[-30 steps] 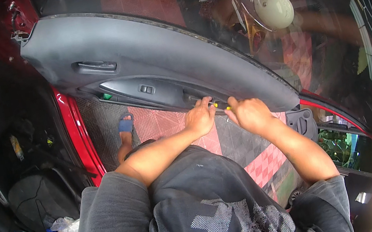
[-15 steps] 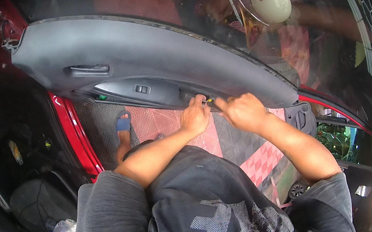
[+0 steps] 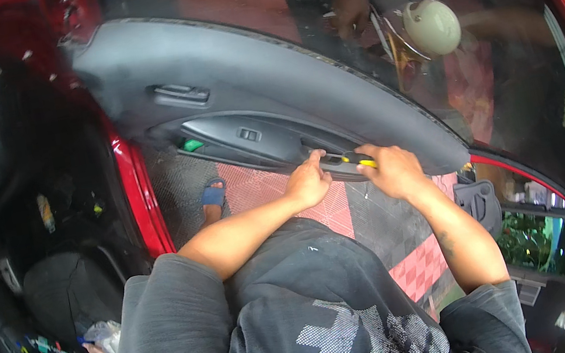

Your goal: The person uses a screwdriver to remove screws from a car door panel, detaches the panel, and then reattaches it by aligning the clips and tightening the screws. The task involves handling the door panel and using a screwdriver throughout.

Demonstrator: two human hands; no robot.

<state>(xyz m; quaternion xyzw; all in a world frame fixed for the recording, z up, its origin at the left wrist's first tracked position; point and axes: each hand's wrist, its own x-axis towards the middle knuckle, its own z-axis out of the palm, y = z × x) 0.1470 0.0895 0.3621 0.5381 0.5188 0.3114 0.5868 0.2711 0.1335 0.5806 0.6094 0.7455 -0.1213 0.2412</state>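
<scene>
At the far left, inside the car, a dark seat [image 3: 66, 291] stands with a crumpled clear plastic bag [image 3: 107, 337] nearer the person. Just right of the seat runs the red door sill [image 3: 142, 200]. From there the open door's dark grey trim panel [image 3: 256, 65] curves across the far side of the scene toward the right. An inside door handle [image 3: 183, 94] sits toward its left end, with a green item [image 3: 192, 145] in the gap below. A foot in a blue sandal [image 3: 212, 196] rests on the tiled floor [image 3: 255, 190], and to the right of the handle a window switch [image 3: 249, 135] is set in the armrest.

The left hand [image 3: 310, 183] reaches to the near edge of the armrest, index finger extended against it beside a recess, the other fingers curled; whether it grips anything cannot be told. Just right, a yellow-and-black hand tool [image 3: 368, 163] lies across the recess area, slanting, its exact kind unclear. The right hand [image 3: 395, 172] is closed around its yellow handle, fingers bent over the panel's near edge.

Farther right, a pale helmet [image 3: 432, 26] shows in the window glass [image 3: 503, 65], far side. Nearer, a grey moulded plastic part [image 3: 477, 202] stands beyond the right forearm, and green plants [image 3: 528, 240] show at the right.
</scene>
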